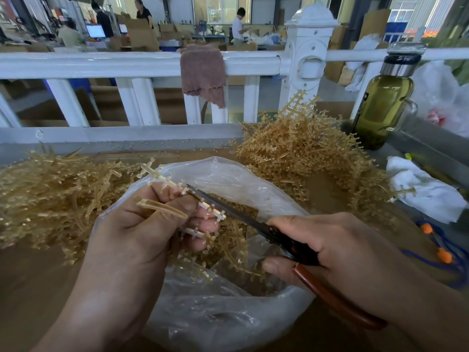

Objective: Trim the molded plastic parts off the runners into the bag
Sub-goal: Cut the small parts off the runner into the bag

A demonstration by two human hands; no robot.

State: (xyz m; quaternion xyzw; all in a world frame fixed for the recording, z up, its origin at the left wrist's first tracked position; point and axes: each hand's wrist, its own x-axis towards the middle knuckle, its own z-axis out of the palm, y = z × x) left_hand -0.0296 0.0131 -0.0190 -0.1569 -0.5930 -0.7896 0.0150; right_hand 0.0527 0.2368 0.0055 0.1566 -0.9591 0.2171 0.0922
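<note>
The left hand grips a part-trimmed runner above the bag; the right hand holds scissors at it. Stripped runners pile beyond the left hand, and a large untrimmed heap seemingly waits beyond the right.

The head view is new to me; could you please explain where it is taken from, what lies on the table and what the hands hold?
There is no machine here: a person works with bare hands, and the single picture comes from a camera worn on their head, looking forward and down. The left hand grips a runner with small parts on it, over an open clear bag. The right hand holds scissors, whose tip reaches that runner. On the brown table, the left pile looks like stripped runners, and the right pile has parts on. A bottle and a white cloth sit at the far right.
</note>
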